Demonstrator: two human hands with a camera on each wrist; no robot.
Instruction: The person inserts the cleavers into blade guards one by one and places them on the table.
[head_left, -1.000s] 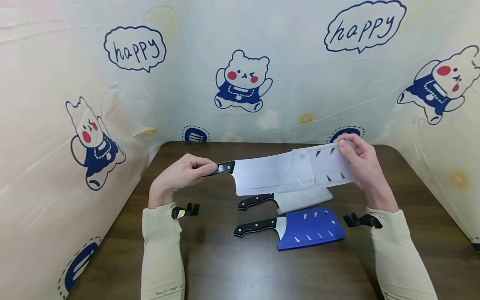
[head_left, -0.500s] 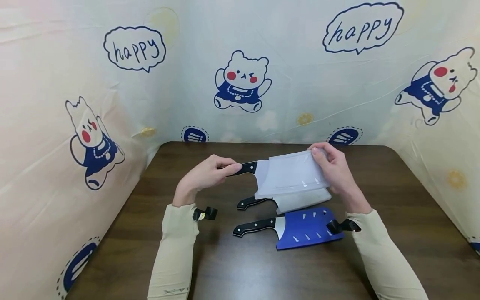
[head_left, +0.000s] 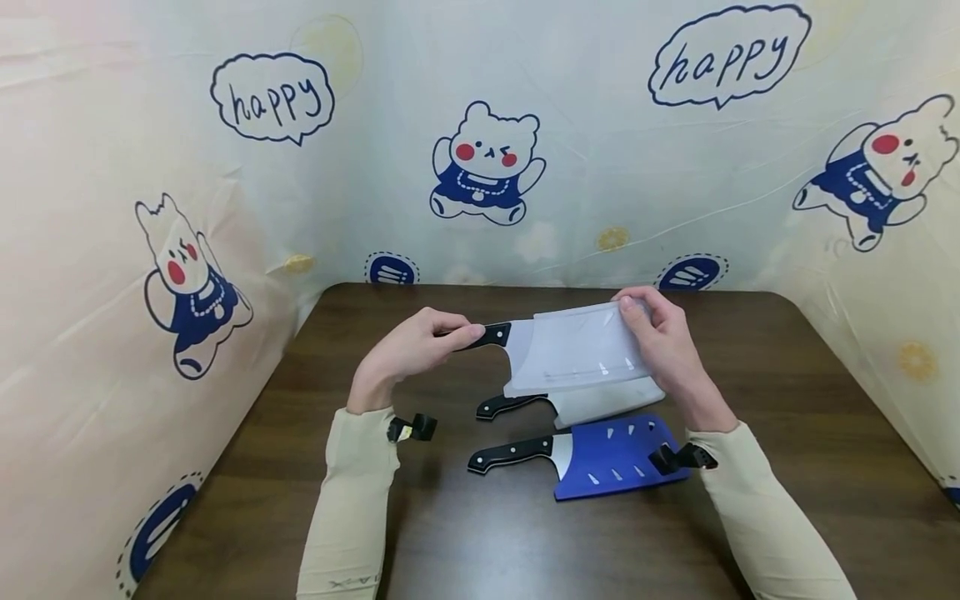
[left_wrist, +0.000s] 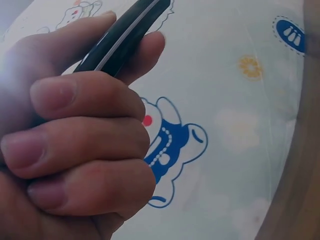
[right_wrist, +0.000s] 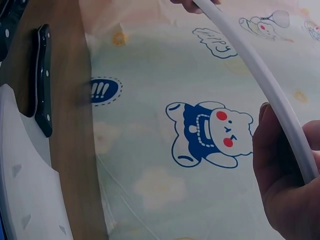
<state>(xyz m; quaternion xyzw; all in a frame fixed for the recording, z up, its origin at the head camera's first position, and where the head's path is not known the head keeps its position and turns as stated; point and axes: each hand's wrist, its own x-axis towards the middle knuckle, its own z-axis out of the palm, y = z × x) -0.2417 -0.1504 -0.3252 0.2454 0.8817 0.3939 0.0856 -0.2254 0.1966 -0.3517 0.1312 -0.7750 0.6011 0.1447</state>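
Observation:
In the head view my left hand (head_left: 416,352) grips the black riveted handle (head_left: 491,335) of a cleaver, whose bare blade (head_left: 520,354) shows only near the handle. The rest of that blade lies inside a translucent white blade cover (head_left: 581,342). My right hand (head_left: 667,342) pinches the cover's far end, thumb on the near face. From the left wrist, fingers curl round the dark handle (left_wrist: 120,40). The right wrist view shows the cover's edge (right_wrist: 265,82) between thumb and fingers. Just below the held cleaver is a second cleaver in a white cover (head_left: 607,404), partly hidden by it.
A third cleaver in a blue cover (head_left: 622,454) lies nearest the person, its black handle (head_left: 510,454) pointing left. The brown wooden table (head_left: 480,542) bears the things. A printed cloth (head_left: 585,167) hangs behind the table and along its sides.
A second ago the cover sat only over the blade's end. The hands have drawn together, left hand rightward and right hand leftward, and the cover now takes in most of the blade.

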